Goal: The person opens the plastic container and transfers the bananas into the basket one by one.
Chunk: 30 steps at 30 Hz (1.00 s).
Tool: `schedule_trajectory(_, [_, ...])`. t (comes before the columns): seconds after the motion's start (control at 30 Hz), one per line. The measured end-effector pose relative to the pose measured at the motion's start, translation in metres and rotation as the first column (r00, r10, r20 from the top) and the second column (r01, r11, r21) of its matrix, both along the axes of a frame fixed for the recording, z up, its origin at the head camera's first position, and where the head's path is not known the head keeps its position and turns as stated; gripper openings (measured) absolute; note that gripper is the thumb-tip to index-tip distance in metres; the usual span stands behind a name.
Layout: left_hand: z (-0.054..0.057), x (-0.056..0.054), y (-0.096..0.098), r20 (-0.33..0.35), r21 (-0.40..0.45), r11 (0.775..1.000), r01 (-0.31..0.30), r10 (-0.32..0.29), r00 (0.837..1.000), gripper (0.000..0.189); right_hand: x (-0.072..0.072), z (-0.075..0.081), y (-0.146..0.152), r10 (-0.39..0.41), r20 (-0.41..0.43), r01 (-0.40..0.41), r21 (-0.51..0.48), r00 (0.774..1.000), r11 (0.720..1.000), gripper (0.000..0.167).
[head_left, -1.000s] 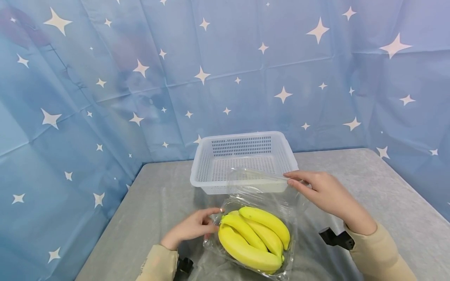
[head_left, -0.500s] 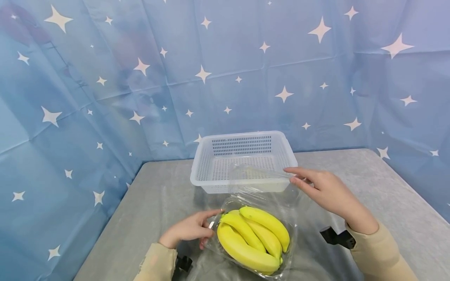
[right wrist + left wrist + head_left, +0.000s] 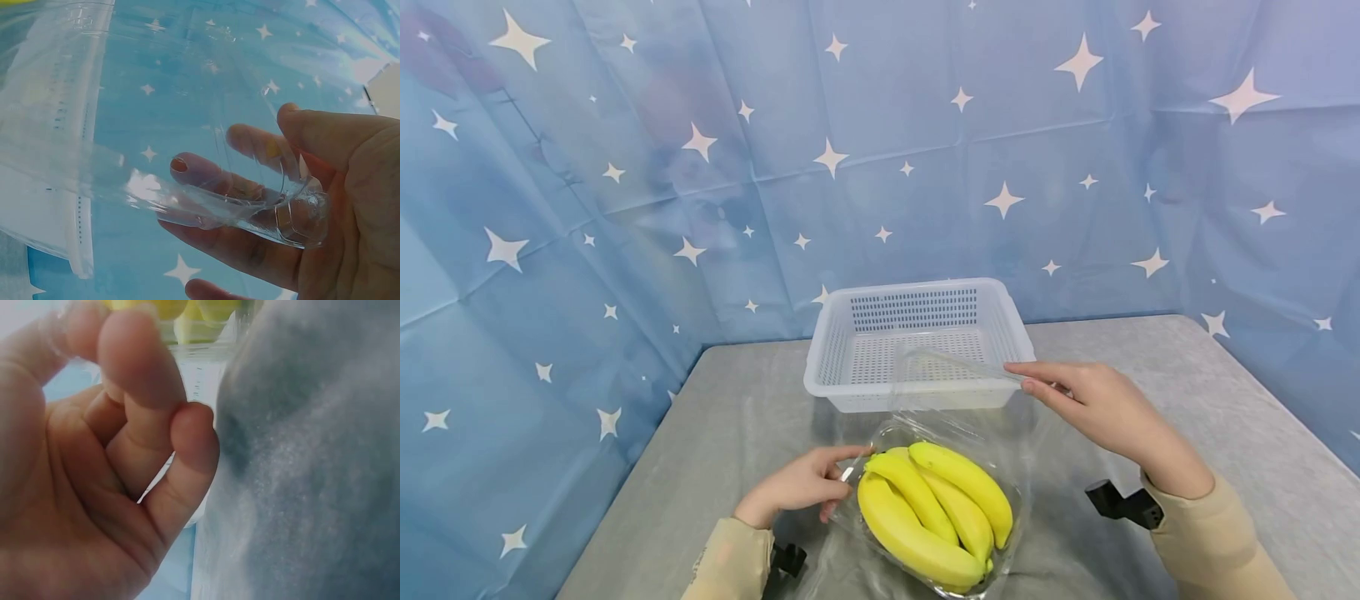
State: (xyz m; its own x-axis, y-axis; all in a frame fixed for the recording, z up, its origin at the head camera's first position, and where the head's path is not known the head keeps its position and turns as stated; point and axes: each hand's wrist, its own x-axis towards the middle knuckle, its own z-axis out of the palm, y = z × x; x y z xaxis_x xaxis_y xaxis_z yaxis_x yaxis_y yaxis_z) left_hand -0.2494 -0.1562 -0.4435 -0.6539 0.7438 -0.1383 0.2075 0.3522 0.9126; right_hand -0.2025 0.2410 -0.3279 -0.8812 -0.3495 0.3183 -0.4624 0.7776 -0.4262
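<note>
Several yellow bananas [image 3: 917, 517] lie in a clear plastic clamshell box [image 3: 1019, 510] near the front of the table. My left hand [image 3: 799, 485] pinches the box's left rim, with its fingers curled in the left wrist view. My right hand [image 3: 1093, 407] grips the right corner of the raised clear lid [image 3: 951, 375], which tilts up behind the bananas. In the right wrist view several fingers show through the lid's corner [image 3: 303, 219], and the thumb is on the near side. The exact contact of the left fingertips is partly hidden.
A white perforated plastic basket [image 3: 917, 289] stands behind the box, its front partly seen through the lid. Grey cloth covers the table [image 3: 1150, 358]. A blue star-patterned curtain [image 3: 895, 192] hangs along the back and left.
The box with the bananas has shifted slightly left and turned a little. Both hands keep their places on rim and lid, with the right hand barely moved.
</note>
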Motion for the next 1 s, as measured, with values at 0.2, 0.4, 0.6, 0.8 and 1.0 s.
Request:
schedule_trajectory(0.2, [-0.003,-0.002,-0.003,-0.036,-0.009,1.000,-0.009,0.009,0.999,0.058,0.000,0.000,0.003,-0.007,0.014,0.007,0.007,1.000,1.000,0.034])
schedule_trajectory(0.4, [-0.006,-0.006,-0.006,-0.069,-0.017,0.999,-0.029,0.028,0.997,0.055,-0.002,-0.002,0.005,-0.004,-0.002,0.004,0.021,1.000,1.000,0.034])
schedule_trajectory(0.6, [-0.006,-0.008,-0.008,-0.080,-0.018,0.998,-0.055,0.054,0.995,0.049,-0.003,-0.002,0.007,-0.001,-0.014,0.002,0.041,1.000,0.999,0.031])
schedule_trajectory(0.8, [-0.004,-0.008,-0.010,-0.079,-0.023,0.996,-0.083,0.081,0.994,0.045,-0.001,0.000,0.009,0.005,-0.034,-0.003,0.062,0.999,0.998,0.028])
schedule_trajectory(1.0, [-0.005,-0.010,-0.012,-0.084,-0.022,0.994,-0.106,0.103,0.991,0.039,-0.001,0.000,0.011,0.009,-0.044,-0.006,0.079,0.999,0.997,0.025])
